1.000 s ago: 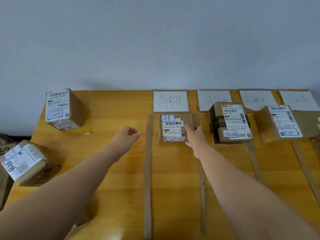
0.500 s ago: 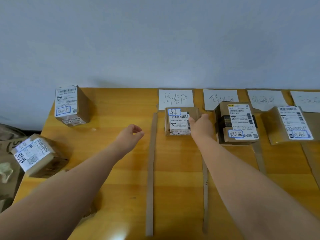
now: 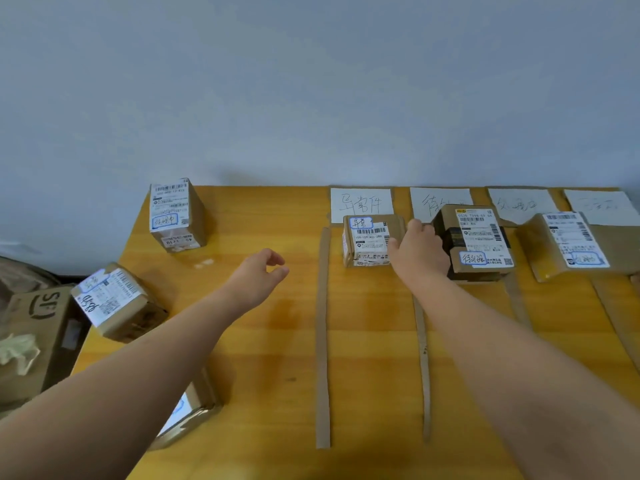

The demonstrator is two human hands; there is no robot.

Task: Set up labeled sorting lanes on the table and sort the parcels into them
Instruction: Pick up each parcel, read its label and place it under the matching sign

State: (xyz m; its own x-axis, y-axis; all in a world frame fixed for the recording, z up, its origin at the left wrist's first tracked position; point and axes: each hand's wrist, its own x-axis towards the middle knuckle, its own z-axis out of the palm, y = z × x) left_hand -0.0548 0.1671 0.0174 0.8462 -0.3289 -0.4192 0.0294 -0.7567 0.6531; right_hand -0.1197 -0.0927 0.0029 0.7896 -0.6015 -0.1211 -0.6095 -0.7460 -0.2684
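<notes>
Desk (image 3: 374,341): yellow wood, set against a pale wall, carrying all the lanes and parcels.

Carton (image 3: 38,327): brown, open, standing off the desk at its left edge; crumpled paper inside.

Flat parcel (image 3: 554,251): brown envelope with a white shipping label, lying in a right-hand lane.

Black-and-brown parcel (image 3: 474,244): in the second lane, covering the near part of that lane's paper sign.

Upright parcel (image 3: 175,216): at the desk's far left corner, outside the lanes.

Tilted parcel (image 3: 114,303): at the left edge of the desk, label up.

Half-hidden parcel (image 3: 194,407): near left, mostly under the left forearm.

Small parcel (image 3: 367,240): resting on the desk in the first lane, just in front of its sign, between the two strips.

Right grip (image 3: 419,251): fingers curled about the small parcel's right end, thumb on its label.

Left grip (image 3: 259,275): loosely curled over bare desk, held nothing.

Cardboard strips (image 3: 322,341): laid lengthwise as lane dividers.

Paper signs (image 3: 360,202): four handwritten sheets along the far edge.
</notes>
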